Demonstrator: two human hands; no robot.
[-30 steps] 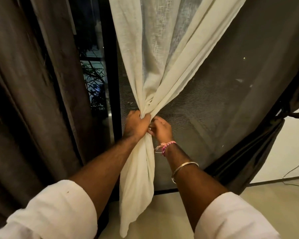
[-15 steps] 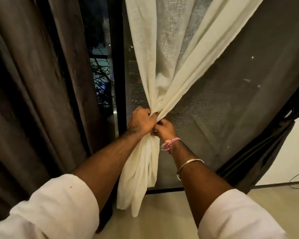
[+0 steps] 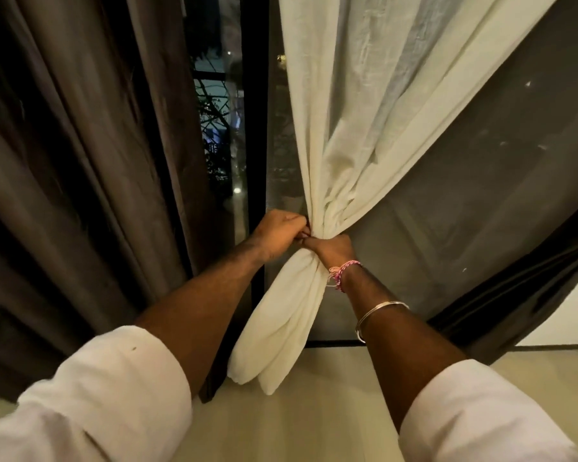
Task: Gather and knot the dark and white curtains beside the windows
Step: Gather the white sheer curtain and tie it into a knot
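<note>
- The white curtain (image 3: 364, 135) hangs from above the hands, its long axis slanting down to a gathered waist.
- The left hand (image 3: 277, 233) and right hand (image 3: 331, 250), touching, both grip that waist.
- Its tail droops below them toward the floor (image 3: 314, 411).
- A dark curtain (image 3: 80, 161) hangs left of the hands; the window (image 3: 219, 128) lies between the curtains.

No readable text, labels, brands or numbers anywhere; light shapes outside the window glass (image 3: 219, 135) are too blurred.

Dim warm indoor light, night-dark glass, soft focus, wide-angle bowing at edges
</note>
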